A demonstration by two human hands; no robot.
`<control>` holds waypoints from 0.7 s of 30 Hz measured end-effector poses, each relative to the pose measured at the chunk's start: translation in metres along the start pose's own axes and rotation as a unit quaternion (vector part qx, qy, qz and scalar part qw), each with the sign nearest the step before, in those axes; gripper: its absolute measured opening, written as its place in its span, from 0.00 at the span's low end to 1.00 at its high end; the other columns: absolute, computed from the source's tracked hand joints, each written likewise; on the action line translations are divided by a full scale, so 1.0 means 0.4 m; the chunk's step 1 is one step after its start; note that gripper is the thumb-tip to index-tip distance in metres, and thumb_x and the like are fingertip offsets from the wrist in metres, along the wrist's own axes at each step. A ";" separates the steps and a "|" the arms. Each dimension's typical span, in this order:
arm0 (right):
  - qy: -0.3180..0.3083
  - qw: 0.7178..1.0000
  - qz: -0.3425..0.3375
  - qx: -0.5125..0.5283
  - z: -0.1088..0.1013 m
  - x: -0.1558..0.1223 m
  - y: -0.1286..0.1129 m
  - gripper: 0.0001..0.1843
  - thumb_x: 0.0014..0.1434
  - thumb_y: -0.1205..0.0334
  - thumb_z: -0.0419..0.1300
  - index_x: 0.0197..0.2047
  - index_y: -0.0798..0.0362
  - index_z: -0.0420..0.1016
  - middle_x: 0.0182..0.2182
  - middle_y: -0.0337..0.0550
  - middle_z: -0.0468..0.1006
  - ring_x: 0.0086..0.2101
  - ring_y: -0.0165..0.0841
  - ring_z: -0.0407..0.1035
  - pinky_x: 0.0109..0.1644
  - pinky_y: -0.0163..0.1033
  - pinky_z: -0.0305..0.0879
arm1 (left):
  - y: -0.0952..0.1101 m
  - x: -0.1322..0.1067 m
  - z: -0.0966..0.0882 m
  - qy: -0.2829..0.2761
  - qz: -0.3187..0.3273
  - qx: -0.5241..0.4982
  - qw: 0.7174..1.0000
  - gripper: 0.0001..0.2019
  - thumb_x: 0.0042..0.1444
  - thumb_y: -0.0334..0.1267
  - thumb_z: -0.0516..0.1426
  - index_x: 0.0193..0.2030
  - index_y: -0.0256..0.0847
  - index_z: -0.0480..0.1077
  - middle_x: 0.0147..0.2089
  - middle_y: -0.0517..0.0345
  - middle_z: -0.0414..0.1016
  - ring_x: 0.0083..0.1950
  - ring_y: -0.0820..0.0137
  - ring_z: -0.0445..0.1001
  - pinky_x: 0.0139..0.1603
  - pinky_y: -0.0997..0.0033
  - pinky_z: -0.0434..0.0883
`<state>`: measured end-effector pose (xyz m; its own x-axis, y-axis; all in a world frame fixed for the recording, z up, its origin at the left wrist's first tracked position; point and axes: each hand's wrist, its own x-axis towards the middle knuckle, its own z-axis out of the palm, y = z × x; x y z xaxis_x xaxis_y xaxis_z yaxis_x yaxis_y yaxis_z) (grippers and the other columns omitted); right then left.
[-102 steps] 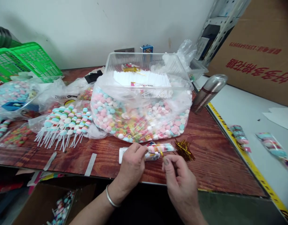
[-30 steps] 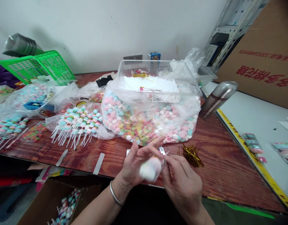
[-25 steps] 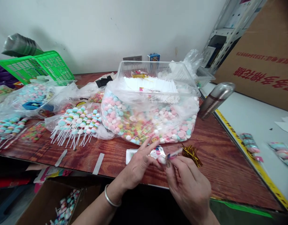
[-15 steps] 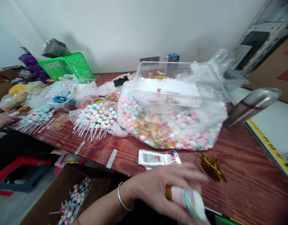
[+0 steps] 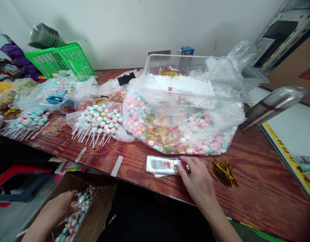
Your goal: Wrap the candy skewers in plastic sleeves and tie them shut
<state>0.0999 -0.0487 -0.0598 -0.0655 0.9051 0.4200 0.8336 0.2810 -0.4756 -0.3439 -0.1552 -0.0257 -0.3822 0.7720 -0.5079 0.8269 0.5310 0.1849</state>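
Observation:
My left hand (image 5: 63, 203) is down in a cardboard box (image 5: 101, 210) at the lower left. Its fingers are curled among wrapped marshmallow sticks (image 5: 73, 227); whatever they hold is hidden. On the table, my right hand (image 5: 196, 176) pinches the right end of a small stack of printed clear plastic bags (image 5: 160, 165), thumb and fingertips on the top one. Just right of that hand lies a loose bunch of gold twist ties (image 5: 224, 172).
Behind the stack sits a large clear bag of marshmallows and ring candies (image 5: 167, 134), under a clear plastic bin (image 5: 195, 60). Unwrapped marshmallow skewers (image 5: 99, 119) lie to the left. A steel flask (image 5: 273, 107) leans at the right; a green basket (image 5: 76, 60) stands behind.
My left hand has moved from the table's front edge, where it held a wrapped marshmallow stick, down left into the box. My right hand now reaches the plastic bags.

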 end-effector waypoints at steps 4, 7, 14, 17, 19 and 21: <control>-0.015 0.999 -0.017 -0.029 0.026 0.003 0.010 0.11 0.63 0.59 0.53 0.37 0.53 0.75 0.36 0.45 0.75 0.36 0.37 0.67 0.40 0.42 0.62 | 0.138 -0.035 0.007 -0.104 0.171 -0.019 0.980 0.15 0.54 0.49 0.56 0.28 0.40 0.72 0.29 0.55 0.75 0.33 0.63 0.72 0.34 0.70 0.63; -0.002 0.998 -0.028 -0.057 0.029 0.005 -0.003 0.11 0.64 0.63 0.52 0.34 0.52 0.74 0.35 0.44 0.76 0.35 0.36 0.66 0.38 0.41 0.59 | 0.371 -0.081 0.017 -0.134 0.344 -0.119 0.922 0.12 0.57 0.47 0.56 0.37 0.42 0.74 0.34 0.57 0.77 0.35 0.68 0.73 0.37 0.72 0.66; 0.051 0.978 -0.148 -0.137 -0.029 0.010 -0.039 0.11 0.62 0.70 0.52 0.40 0.52 0.75 0.40 0.45 0.81 0.43 0.40 0.68 0.47 0.47 0.56 | 0.700 -0.039 0.185 0.097 0.562 -0.084 0.817 0.32 0.52 0.38 0.62 0.64 0.44 0.60 0.62 0.45 0.68 0.62 0.55 0.64 0.62 0.49 0.58; 0.093 0.956 -0.206 -0.187 -0.104 0.015 -0.044 0.12 0.63 0.71 0.52 0.44 0.52 0.74 0.41 0.46 0.81 0.44 0.41 0.69 0.50 0.50 0.56 | 0.717 -0.007 0.226 0.099 0.534 -0.068 0.837 0.36 0.51 0.38 0.64 0.66 0.44 0.56 0.62 0.46 0.68 0.58 0.55 0.66 0.58 0.50 0.63; 0.124 0.951 -0.197 -0.203 -0.157 0.019 -0.044 0.11 0.62 0.71 0.54 0.45 0.53 0.74 0.41 0.49 0.80 0.44 0.42 0.70 0.50 0.51 0.57 | 0.712 -0.004 0.226 0.088 0.519 -0.083 0.846 0.40 0.48 0.39 0.66 0.67 0.45 0.55 0.62 0.47 0.68 0.57 0.54 0.67 0.56 0.50 0.65; 0.162 0.948 -0.176 -0.209 -0.197 0.020 -0.047 0.11 0.60 0.71 0.58 0.46 0.53 0.74 0.40 0.50 0.79 0.43 0.42 0.71 0.50 0.51 0.59 | 0.704 -0.018 0.216 0.085 0.517 -0.125 0.843 0.41 0.47 0.38 0.66 0.67 0.44 0.54 0.62 0.46 0.67 0.58 0.54 0.66 0.58 0.49 0.64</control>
<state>0.1269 -0.0721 0.0135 -0.2649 0.6136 0.7438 0.9403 0.3354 0.0581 -0.0725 -0.0414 -0.0427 0.4177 0.8951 0.1561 0.6497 -0.4143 0.6374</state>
